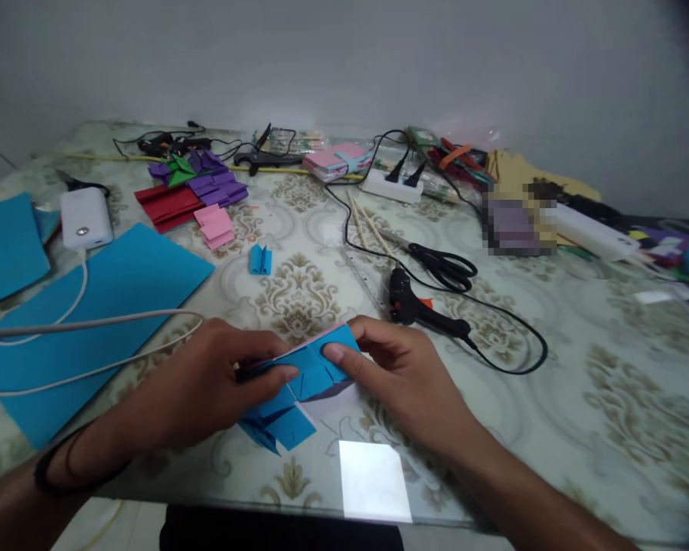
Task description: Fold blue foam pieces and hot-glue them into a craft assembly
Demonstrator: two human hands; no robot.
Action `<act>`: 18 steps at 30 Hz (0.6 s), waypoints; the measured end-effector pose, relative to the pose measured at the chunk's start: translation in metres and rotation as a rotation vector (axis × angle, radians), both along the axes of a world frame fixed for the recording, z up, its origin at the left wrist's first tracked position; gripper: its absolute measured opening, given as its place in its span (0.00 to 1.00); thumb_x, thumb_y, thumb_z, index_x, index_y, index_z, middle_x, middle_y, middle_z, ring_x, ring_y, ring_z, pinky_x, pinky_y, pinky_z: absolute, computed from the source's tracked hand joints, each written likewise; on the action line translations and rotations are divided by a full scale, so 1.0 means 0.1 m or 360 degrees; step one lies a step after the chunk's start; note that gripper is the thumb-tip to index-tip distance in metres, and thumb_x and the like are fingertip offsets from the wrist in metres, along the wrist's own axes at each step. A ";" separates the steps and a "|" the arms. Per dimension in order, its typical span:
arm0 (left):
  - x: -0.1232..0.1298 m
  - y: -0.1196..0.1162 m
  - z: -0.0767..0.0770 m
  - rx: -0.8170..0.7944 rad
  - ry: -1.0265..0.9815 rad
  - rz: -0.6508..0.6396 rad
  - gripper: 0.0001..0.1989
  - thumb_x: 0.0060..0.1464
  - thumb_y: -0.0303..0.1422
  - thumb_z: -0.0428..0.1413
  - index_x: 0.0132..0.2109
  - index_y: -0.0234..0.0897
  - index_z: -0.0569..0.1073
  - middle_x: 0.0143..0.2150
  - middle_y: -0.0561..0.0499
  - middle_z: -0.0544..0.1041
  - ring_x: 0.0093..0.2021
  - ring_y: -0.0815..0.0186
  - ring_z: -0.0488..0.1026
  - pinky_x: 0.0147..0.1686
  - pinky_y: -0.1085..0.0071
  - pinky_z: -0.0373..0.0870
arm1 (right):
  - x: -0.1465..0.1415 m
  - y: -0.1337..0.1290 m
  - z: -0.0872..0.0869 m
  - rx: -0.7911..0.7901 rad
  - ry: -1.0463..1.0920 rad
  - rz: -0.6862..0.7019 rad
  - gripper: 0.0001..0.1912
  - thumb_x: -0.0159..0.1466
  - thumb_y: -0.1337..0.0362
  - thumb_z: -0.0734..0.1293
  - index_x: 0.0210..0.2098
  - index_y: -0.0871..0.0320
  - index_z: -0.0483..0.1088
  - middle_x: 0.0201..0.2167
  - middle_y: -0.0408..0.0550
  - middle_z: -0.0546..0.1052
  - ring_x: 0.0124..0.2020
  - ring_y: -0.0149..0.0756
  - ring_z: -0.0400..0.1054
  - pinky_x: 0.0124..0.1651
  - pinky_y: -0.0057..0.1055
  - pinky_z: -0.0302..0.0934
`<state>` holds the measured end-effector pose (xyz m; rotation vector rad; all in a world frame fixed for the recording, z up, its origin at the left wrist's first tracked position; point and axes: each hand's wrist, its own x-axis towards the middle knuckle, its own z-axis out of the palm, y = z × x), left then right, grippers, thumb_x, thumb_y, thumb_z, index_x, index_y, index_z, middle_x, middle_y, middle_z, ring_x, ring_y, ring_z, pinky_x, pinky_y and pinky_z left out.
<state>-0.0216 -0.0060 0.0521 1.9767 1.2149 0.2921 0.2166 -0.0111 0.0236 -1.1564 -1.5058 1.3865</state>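
Just above the near part of the table, my two hands hold a folded blue paper piece [310, 371] with creases and slit-like folds. My left hand [223, 375] pinches its left end between thumb and fingers. On the right end, my right hand [393, 363] presses with the thumb on top and the fingers behind. A loose flap of blue paper [295, 428] hangs below, near my left thumb. Beyond my hands lies a small folded blue paper piece [260, 260]. To my left is a large blue paper sheet [120, 283].
A black glue gun [405, 295] and black-handled scissors [442, 264] lie right of centre, with a cord looping around. Folded pink paper [214, 226], red paper [169, 205] and purple paper [218, 187] sit back left. A white power bank [86, 218] trails a cable; a power strip [391, 186] stands behind.
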 end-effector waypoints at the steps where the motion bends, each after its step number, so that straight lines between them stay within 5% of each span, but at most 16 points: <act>1: 0.00 0.00 -0.01 -0.0018 -0.0030 0.0009 0.17 0.66 0.46 0.56 0.39 0.39 0.83 0.27 0.55 0.80 0.26 0.70 0.70 0.25 0.73 0.60 | 0.00 0.00 0.00 0.0004 -0.0003 0.0001 0.12 0.65 0.56 0.74 0.30 0.56 0.77 0.27 0.43 0.80 0.29 0.32 0.73 0.32 0.28 0.67; 18: 0.01 0.02 -0.06 -0.0149 -0.0099 0.0047 0.17 0.67 0.45 0.56 0.42 0.39 0.83 0.33 0.54 0.83 0.31 0.68 0.73 0.30 0.74 0.66 | 0.01 0.01 -0.05 -0.0103 0.0091 -0.0030 0.13 0.62 0.54 0.76 0.29 0.56 0.78 0.28 0.44 0.80 0.30 0.33 0.72 0.33 0.30 0.68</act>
